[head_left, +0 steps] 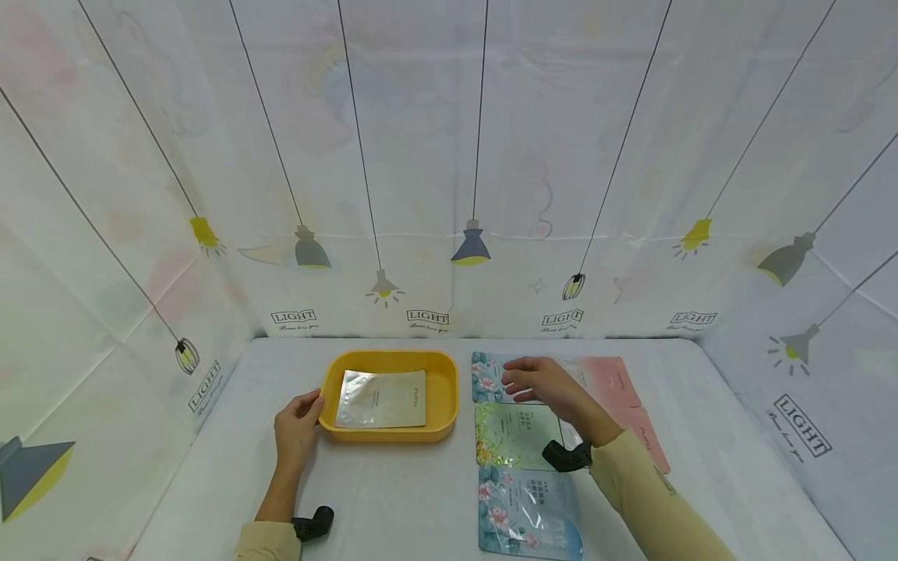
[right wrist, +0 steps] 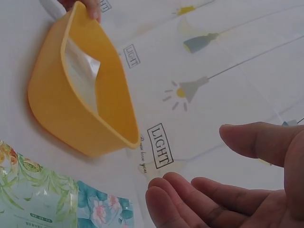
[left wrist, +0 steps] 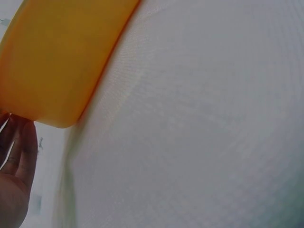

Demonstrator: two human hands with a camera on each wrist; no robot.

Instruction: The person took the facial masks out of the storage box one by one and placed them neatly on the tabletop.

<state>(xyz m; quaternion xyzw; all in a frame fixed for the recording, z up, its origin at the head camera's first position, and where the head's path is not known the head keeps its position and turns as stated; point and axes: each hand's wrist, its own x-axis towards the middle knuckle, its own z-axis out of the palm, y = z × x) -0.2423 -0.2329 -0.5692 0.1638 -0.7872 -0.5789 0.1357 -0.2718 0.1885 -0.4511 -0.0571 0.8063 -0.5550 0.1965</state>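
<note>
My left hand (head_left: 298,428) holds the left end of a yellow plastic tray (head_left: 449,405), its fingertips at the rim. Inside the tray lies a pale silvery sheet mask packet (head_left: 382,400). Over on the right, my right hand (head_left: 546,386) hovers above several packets with its fingers apart and nothing between them; the right wrist view shows the thumb well away from the fingers (right wrist: 199,204). Beneath that hand is a blue floral packet (head_left: 486,376), partly covered. A green packet (head_left: 515,432) lies nearer, and a blue one (head_left: 526,510) nearest the front.
Two pink packets (head_left: 610,378) lie to the right, partly behind the right hand and forearm. A white cloth covers the table (head_left: 393,499). Behind it hangs a white curtain (head_left: 421,156) printed with lamps. Each wrist carries a black camera mount (head_left: 567,457).
</note>
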